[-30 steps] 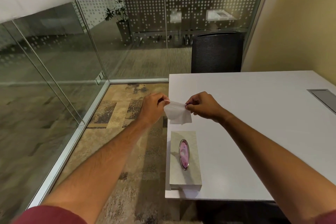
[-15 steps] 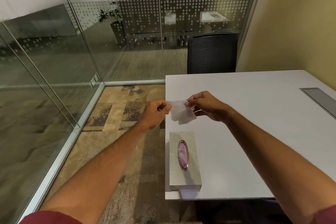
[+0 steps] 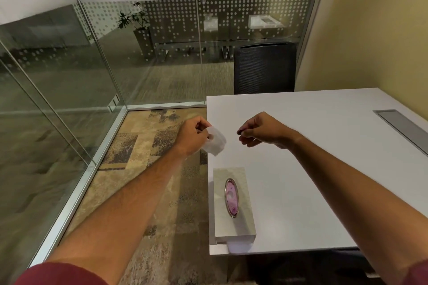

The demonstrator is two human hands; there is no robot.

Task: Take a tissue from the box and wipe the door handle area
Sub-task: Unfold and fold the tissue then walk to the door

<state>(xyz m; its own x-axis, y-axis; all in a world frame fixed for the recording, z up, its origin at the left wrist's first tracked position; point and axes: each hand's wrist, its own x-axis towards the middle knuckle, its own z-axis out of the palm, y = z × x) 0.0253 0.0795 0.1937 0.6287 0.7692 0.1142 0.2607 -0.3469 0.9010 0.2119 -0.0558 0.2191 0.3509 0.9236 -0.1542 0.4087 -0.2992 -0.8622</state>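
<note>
At the corner of a white bench (image 3: 301, 146) in a glass-walled office room, a small white tissue (image 3: 215, 141) is pinched between the fingers (image 3: 203, 131) of the left hand (image 3: 192, 136) and held in the air just past the bench's left edge, its loose end hanging down and crumpled. The right hand (image 3: 261, 131) is raised over the bench well apart from the tissue, with its fingers curled loosely inward and nothing gripped in them. The tissue box (image 3: 232, 201), pale and rectangular with a pink oval opening ringed in metal, is set lengthwise along the near left edge of the bench, below and nearer than both hands. A dark mesh chair (image 3: 265, 68) is pushed up at the far side of the bench, against a yellow wall (image 3: 375, 30). Glass partitions (image 3: 58, 81) with a dotted frosted band are seen to the left and ahead, above a patterned carpet (image 3: 148, 146). A potted plant (image 3: 139, 28) is visible beyond the glass. Dark red sleeves are glimpsed at the lower corners.
</note>
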